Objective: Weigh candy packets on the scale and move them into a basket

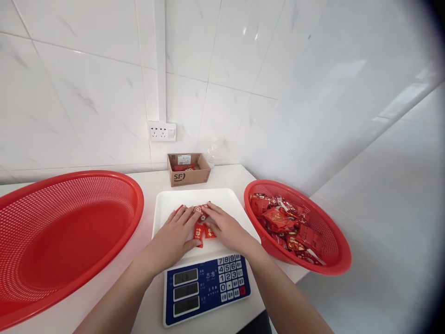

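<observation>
Several small red packets with gold print [198, 233] lie on the white tray [222, 197] of a weighing scale. My left hand [175, 235] rests over the left part of the group, fingers stretched out and thumb apart. From the other side my right hand [227, 230] reaches in, its extended fingers touching the packets near the middle. Both hands partly cover the packets, so what lies under the fingers is hidden. In front of the tray is the scale's blue panel [210, 290] with displays and number keys.
To the right stands a red basket [339, 241] holding many red packets [278, 218]. A larger red basket [137, 199] stands on the left. Behind the scale, a small cardboard box [191, 177] contains red packets. Clear plastic [212, 153] and a wall socket [162, 131] are at the back.
</observation>
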`<state>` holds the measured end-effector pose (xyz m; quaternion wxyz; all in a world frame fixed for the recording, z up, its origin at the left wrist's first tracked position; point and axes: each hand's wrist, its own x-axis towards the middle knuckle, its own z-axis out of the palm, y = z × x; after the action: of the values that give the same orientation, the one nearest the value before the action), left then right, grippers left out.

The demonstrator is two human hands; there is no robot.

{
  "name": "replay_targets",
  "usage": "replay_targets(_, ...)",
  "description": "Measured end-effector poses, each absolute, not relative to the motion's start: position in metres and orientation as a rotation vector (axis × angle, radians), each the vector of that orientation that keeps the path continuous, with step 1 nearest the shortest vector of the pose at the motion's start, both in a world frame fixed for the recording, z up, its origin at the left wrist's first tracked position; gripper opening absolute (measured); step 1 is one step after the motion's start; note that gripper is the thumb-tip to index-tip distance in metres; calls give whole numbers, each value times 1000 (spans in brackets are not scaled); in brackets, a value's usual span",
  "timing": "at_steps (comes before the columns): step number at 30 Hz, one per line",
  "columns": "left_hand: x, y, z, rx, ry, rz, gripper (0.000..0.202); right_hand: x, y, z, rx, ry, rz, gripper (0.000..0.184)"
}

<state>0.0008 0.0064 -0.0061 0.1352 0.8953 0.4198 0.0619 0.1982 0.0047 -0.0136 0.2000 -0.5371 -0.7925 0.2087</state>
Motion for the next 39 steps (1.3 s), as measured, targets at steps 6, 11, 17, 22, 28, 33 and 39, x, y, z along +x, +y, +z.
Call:
replay_targets(6, -1, 6, -7, 2585, 1145, 272, 62, 206, -11, -5, -1539, -2097, 509, 45)
replay_targets(11, 0, 6, -4, 2564, 1218, 259, 63, 256, -40, -3, -1694, -1824, 264, 43)
replay_targets(17, 6, 4, -5, 2553, 1222, 240, 76, 312, -59, -24, -1966, -1706, 161, 51)
replay_targets(22, 10, 2, -7, 2633, 1114, 77, 68, 323, -62, -37, -2034, -1663, 294, 53)
replay_targets(28, 14, 10, 1, 2670, 1039, -32, 68, 320, -64, -37, -2105, -1689, 361, 55)
replay_targets(33, 27, 18, 1, 2694, 1049, 50, 77, 321, -66, -38, -2107, -1732, 352, 53)
replay_targets(39, 44, 21, 3, 2743, 965, 88, 85, 324, -68, -36, -2089, -1747, 381, 54)
